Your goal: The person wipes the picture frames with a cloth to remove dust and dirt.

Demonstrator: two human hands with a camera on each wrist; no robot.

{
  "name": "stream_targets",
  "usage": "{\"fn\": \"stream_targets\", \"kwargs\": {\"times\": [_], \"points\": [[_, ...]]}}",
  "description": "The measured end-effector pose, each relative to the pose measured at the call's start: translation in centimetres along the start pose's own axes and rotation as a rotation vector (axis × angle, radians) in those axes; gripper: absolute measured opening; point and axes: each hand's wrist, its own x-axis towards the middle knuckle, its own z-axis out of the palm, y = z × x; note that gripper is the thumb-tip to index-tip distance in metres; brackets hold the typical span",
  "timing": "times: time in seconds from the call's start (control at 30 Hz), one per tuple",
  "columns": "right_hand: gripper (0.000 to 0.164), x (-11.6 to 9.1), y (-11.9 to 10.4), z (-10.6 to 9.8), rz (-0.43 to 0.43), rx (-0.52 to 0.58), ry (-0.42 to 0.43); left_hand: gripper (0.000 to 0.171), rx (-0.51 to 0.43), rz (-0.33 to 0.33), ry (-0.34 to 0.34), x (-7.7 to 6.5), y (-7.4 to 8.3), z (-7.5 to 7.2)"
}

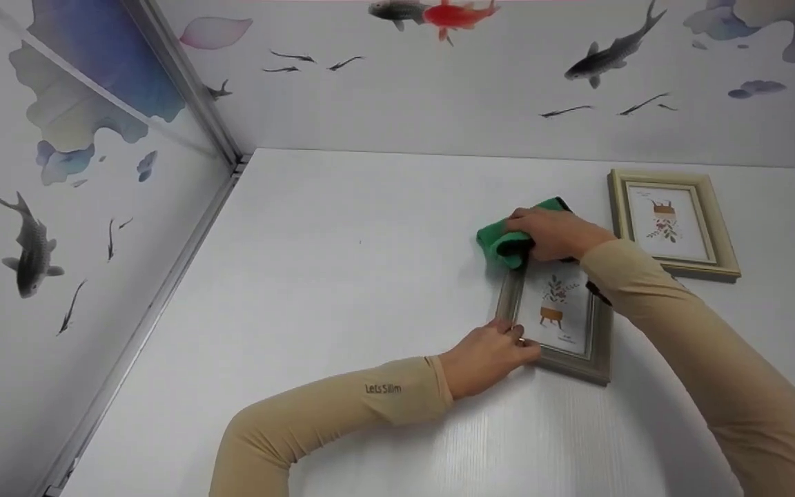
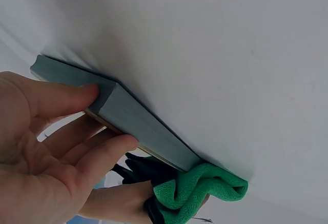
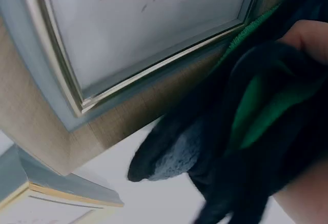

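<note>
Right of the middle in the head view, the fingers of the right hand (image 1: pixel 555 233) are curled around a bunched green cloth (image 1: pixel 494 241) with dark edges. They press it over the upper left corner of a picture frame (image 1: pixel 597 369). The left hand (image 1: pixel 487 359) holds the lower left corner of that frame, with the thumb on one outer side and a finger along the other, so there is only a small gap between them. The frame lies against a white panel (image 1: pixel 335 276); I cannot tell what, if anything, fixes it there.

To wipe well, I think the cloth should go softly along each side and get right into the corners. The left hand should hold firm so the frame does not slip or go crooked. The loose cloth ends should be tucked in, as they could drag on things.

Farther out, the left sleeve (image 1: pixel 328 400) has small dark writing that looks like "Lets Slim". The right sleeve (image 1: pixel 687 331) shows no words I can see. Tiny writing sits low on the held frame's print (image 1: pixel 584 328), too small to read. A second frame (image 1: pixel 725 255), at the upper right, has tiny marks like writing too. I see no brand name on either frame or on the cloth.
</note>
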Motion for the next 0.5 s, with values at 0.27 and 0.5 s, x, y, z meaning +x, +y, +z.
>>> {"fn": "stream_targets", "kwargs": {"times": [0.27, 0.5], "points": [[0.043, -0.2, -4.9, -0.5, -0.098, 0.014, -0.197, 0.015, 0.014, 0.017, -0.035, 0.5, 0.1, -0.1], [0.033, 0.2, -4.8, -0.3, 0.0, -0.023, -0.167, 0.012, 0.005, -0.005, -0.006, 0.5, 0.3, 0.2]]}}
